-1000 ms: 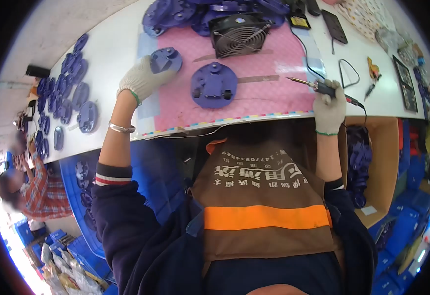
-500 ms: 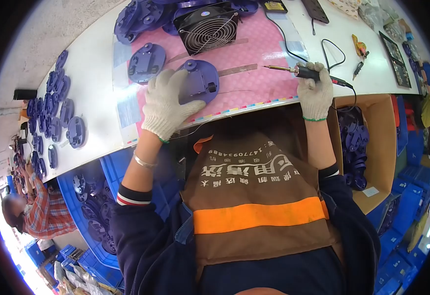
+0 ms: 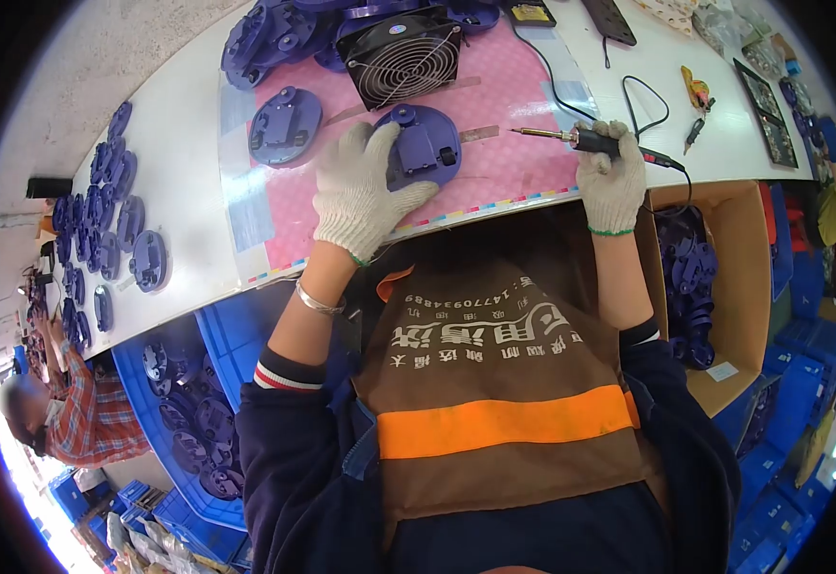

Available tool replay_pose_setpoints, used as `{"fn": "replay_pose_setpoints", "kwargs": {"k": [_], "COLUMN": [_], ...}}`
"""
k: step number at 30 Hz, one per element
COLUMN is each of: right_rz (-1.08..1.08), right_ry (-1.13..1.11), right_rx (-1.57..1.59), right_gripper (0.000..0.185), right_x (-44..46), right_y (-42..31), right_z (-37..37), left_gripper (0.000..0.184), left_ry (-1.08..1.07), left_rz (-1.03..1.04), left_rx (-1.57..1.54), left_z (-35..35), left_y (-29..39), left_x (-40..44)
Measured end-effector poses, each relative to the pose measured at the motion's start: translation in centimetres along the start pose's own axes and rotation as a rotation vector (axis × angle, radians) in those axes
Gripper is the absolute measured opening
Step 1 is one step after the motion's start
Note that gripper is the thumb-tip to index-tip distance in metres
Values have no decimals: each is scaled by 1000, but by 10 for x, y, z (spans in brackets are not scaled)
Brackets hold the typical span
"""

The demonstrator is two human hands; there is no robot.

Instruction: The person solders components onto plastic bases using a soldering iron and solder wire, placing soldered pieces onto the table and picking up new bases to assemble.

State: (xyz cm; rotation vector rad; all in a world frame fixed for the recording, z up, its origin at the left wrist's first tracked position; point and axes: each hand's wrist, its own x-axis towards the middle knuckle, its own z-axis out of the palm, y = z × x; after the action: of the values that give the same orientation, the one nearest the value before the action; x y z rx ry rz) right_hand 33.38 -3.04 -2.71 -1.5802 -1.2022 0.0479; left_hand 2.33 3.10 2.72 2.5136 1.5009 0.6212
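My left hand [image 3: 361,187], in a white knit glove, grips the left edge of a round purple plastic housing [image 3: 426,143], its thumb along the near rim and fingers at the far side. The housing lies on the pink mat and carries a small black part at its right. A gloved right hand [image 3: 612,182] of mine is closed around the handle of a soldering iron [image 3: 590,142]. The iron's bare tip points left, toward the housing but apart from it. Left of my left hand lies a second purple housing [image 3: 285,126].
A black fan [image 3: 401,59] stands at the back of the pink mat [image 3: 514,81], beside stacked purple housings [image 3: 270,40]. More parts sit along the white table [image 3: 188,182], in a cardboard box [image 3: 738,277] and in a blue bin [image 3: 165,459]. Another person [image 3: 88,416] works at far left.
My left hand has slid the purple housing to the right across the mat, nearer the iron's tip. My right hand and the soldering iron stay almost where they were.
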Motion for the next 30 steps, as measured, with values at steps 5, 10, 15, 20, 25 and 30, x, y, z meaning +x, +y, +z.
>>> {"fn": "replay_pose_setpoints", "kwargs": {"k": [5,10,15,20,25,30], "right_rz": [51,437,2,163,627,721], "right_ry": [-33,-14,-95,-94,69,30], "right_rx": [26,868,28,429,1231,1441], "right_gripper": [24,15,28,31,21,19], "right_x": [1,2,-3,0,4,5], "right_y": [1,-7,-2,9,-33,-21], "right_z": [-1,-2,0,0,0,-5], "left_gripper": [71,73,75,46,28,17], "left_ry": [-45,79,10,-74,117,136], "left_rz": [17,41,129,102,142,-28], "left_rx": [-20,-72,-143,-55,-86,-261], "left_z": [1,-1,-40,-38,-18,-18], "left_y": [0,3,-26,-25,-30,-12], "left_x": [3,-7,-47,-94,-95,-84]}}
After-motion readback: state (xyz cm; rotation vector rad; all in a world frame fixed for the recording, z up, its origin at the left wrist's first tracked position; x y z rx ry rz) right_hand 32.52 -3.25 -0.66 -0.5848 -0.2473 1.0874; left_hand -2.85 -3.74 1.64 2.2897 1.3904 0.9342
